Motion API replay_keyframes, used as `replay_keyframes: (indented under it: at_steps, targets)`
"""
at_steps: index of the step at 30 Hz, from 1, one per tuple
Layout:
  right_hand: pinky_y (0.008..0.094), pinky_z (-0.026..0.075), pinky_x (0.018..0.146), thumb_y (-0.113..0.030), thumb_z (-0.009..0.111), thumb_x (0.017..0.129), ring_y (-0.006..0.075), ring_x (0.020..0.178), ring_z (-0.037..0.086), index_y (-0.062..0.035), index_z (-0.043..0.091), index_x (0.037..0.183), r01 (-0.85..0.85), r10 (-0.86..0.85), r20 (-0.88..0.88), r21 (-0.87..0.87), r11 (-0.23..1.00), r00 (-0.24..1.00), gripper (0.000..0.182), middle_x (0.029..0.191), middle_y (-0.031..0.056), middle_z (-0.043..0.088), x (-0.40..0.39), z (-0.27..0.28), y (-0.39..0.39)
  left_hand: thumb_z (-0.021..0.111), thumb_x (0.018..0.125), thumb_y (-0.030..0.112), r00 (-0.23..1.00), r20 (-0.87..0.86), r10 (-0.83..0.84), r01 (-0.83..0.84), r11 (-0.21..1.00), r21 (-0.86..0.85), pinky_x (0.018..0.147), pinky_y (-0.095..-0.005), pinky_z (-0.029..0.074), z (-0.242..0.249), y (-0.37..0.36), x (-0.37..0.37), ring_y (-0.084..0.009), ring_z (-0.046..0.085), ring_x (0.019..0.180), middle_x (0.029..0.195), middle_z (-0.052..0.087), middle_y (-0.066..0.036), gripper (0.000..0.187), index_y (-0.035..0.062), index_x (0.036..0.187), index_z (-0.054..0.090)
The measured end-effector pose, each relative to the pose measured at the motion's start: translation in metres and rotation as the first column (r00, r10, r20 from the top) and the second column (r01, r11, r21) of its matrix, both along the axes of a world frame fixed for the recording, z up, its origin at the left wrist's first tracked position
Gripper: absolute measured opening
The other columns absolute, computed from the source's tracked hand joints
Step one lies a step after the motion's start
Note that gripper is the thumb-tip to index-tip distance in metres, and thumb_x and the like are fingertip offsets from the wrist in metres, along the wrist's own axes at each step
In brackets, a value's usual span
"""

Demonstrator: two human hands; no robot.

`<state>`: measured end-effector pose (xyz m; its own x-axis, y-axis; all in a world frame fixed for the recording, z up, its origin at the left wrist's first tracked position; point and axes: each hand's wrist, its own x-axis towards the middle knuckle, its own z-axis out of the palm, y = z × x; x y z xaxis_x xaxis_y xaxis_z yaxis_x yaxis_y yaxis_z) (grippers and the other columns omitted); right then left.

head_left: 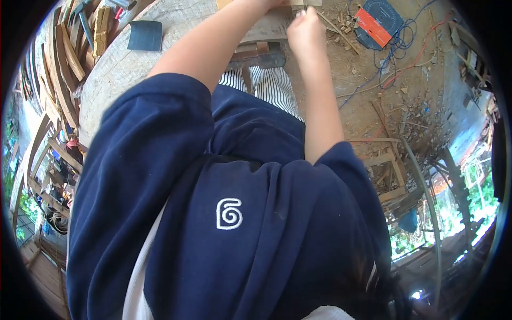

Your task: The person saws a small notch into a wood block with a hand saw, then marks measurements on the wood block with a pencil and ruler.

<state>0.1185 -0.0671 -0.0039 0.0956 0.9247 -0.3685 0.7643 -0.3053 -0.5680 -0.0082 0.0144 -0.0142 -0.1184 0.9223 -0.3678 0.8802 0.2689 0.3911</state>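
Observation:
My right hand (308, 31) is at the top edge, its fingers closed in a fist. A thin dark strip (305, 5) shows at its fingertips; I cannot make out what it is. Just beyond lies a pale piece of wood (300, 2), cut off by the frame. My left forearm (208, 45) reaches to the top edge, where only a bit of my left hand (265, 2) shows; its fingers are out of view. Below the hands is a dark wooden piece (258, 57) with a brown block on it, near my striped trouser legs (274, 88).
A big round wooden slab (106, 80) carries a dark sheet (145, 36), perhaps sandpaper. Wood strips (53, 69) and a hammer-like tool (84, 21) crowd the left. An orange and black package (375, 26), a tangled blue cord (400, 48) and wood chips lie on the ground.

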Motion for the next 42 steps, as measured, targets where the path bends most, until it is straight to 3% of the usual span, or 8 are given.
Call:
replay_keyframes:
  at_steps: [3,7,9,22,24,33,37,42]
  targets:
    - [0.0548,0.053,0.073,-0.019,0.046,0.101,0.0533,0.086,0.064,0.0042,0.055,0.100,0.019,-0.012,0.046,-0.151,0.988,0.999,0.025,0.089,0.0339,0.065,0.014,0.014,-0.049,0.049,0.087,0.038,0.999,-0.017,-0.027,0.028,0.999,0.030,0.079,-0.0492,0.056,-0.002,0.000,-0.001,-0.0402,0.071,0.084,0.087,0.072,-0.022,0.044,0.0033,0.083,0.076]
    - [0.0560,0.054,0.072,-0.015,0.047,0.099,0.0494,0.083,0.067,0.0033,0.055,0.110,0.028,-0.032,-0.035,-0.105,0.994,0.999,0.023,0.084,0.0320,0.067,0.019,0.004,-0.045,0.049,0.086,0.038,0.999,-0.034,0.012,-0.011,0.999,0.030,0.077,-0.0498,0.056,-0.004,0.001,0.001,-0.0400,0.071,0.081,0.085,0.072,-0.022,0.044,0.0028,0.082,0.076]
    - [0.0542,0.054,0.071,-0.015,0.047,0.100,0.0517,0.084,0.065,0.0036,0.056,0.098,-0.030,0.029,0.029,0.040,0.999,0.999,0.020,0.086,0.0324,0.066,0.000,-0.001,0.004,0.050,0.086,0.038,1.000,-0.023,0.009,-0.009,0.999,0.041,0.077,-0.0498,0.056,-0.005,0.000,0.001,-0.0398,0.072,0.081,0.084,0.072,-0.022,0.044,0.0024,0.081,0.076]
    - [0.0570,0.053,0.072,-0.016,0.048,0.100,0.0520,0.087,0.064,0.0037,0.055,0.103,-0.075,0.075,-0.009,-0.018,0.997,0.997,0.021,0.088,0.0322,0.066,0.009,0.010,-0.006,0.052,0.085,0.037,1.000,-0.010,0.021,-0.020,1.000,0.021,0.076,-0.0495,0.056,-0.002,-0.001,0.000,-0.0394,0.072,0.081,0.085,0.072,-0.023,0.042,0.0020,0.081,0.075]
    - [0.0565,0.053,0.073,-0.016,0.047,0.100,0.0516,0.087,0.065,0.0047,0.055,0.103,-0.043,0.041,-0.017,-0.156,0.987,0.999,0.022,0.089,0.0318,0.067,0.025,0.014,-0.048,0.051,0.085,0.036,0.999,-0.017,0.036,-0.036,0.999,0.028,0.076,-0.0494,0.057,-0.002,0.003,-0.001,-0.0393,0.072,0.081,0.084,0.072,-0.023,0.042,0.0021,0.081,0.076]
    - [0.0576,0.051,0.071,-0.015,0.045,0.100,0.0519,0.086,0.064,0.0010,0.053,0.100,-0.034,0.035,0.006,-0.088,0.996,0.999,0.018,0.086,0.0332,0.065,0.008,0.008,-0.013,0.050,0.085,0.036,1.000,-0.008,0.018,-0.018,1.000,0.011,0.076,-0.0492,0.057,-0.001,0.000,-0.001,-0.0390,0.072,0.081,0.084,0.072,-0.023,0.043,0.0025,0.081,0.076]
    - [0.0567,0.052,0.070,-0.013,0.045,0.099,0.0503,0.086,0.065,0.0025,0.053,0.103,0.015,-0.018,-0.062,-0.048,0.999,0.998,0.018,0.085,0.0315,0.066,0.033,0.010,-0.084,0.050,0.085,0.036,1.000,0.000,0.021,-0.021,0.999,0.045,0.075,-0.0492,0.057,-0.002,0.002,-0.003,-0.0387,0.073,0.079,0.082,0.072,-0.023,0.043,0.0021,0.079,0.076]
    - [0.0547,0.053,0.070,-0.010,0.046,0.098,0.0499,0.087,0.066,0.0028,0.055,0.115,-0.052,0.051,-0.017,-0.081,0.995,0.999,0.023,0.090,0.0341,0.065,0.010,0.003,-0.004,0.050,0.085,0.036,1.000,-0.017,-0.012,0.012,1.000,0.002,0.076,-0.0491,0.057,-0.003,0.001,-0.001,-0.0385,0.073,0.080,0.082,0.072,-0.023,0.043,0.0025,0.080,0.076]
